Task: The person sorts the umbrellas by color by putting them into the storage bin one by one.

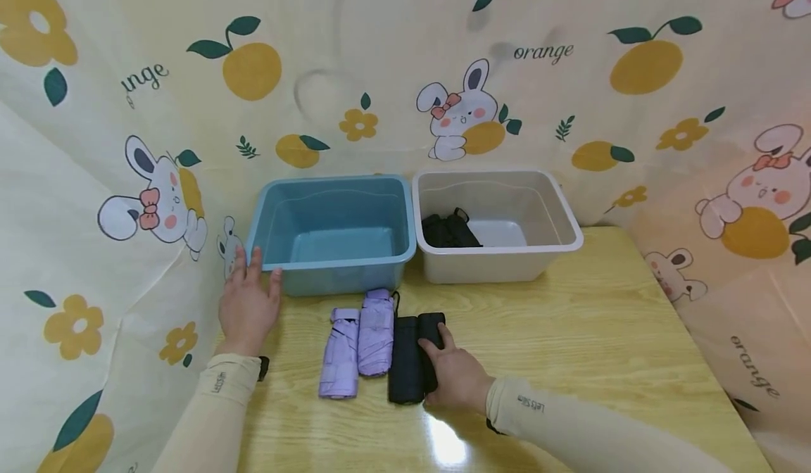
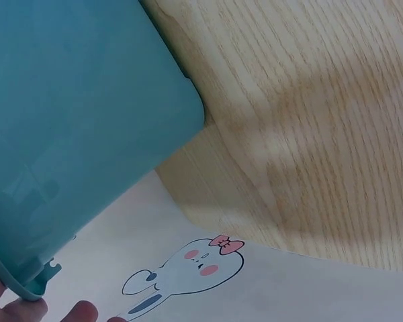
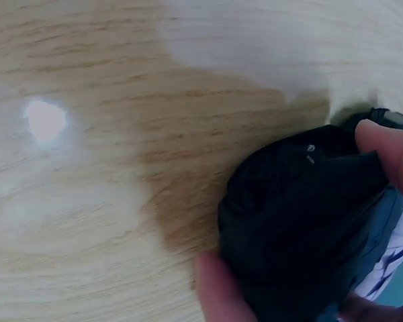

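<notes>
Four compact objects lie in a row: two purple folded umbrellas (image 1: 339,360) on the left and two black ones on the right. My right hand (image 1: 459,374) grips the rightmost black folded umbrella (image 1: 431,328), thumb on one side and fingers on the other. In the right wrist view, the fingertips press into the dark fabric of that umbrella (image 3: 295,228). The other black umbrella (image 1: 404,367) lies right against it. My left hand (image 1: 248,311) rests with spread, mostly straight fingers at the near left corner of the blue bin (image 1: 345,276), fingertips at its rim.
Beside the blue bin stands a beige bin (image 1: 488,267), holding black folded items (image 1: 451,230) at its left side. Both stand at the back of the wood-grain table (image 1: 570,339), against a printed cloth (image 1: 380,51) that also hangs along the left and right sides.
</notes>
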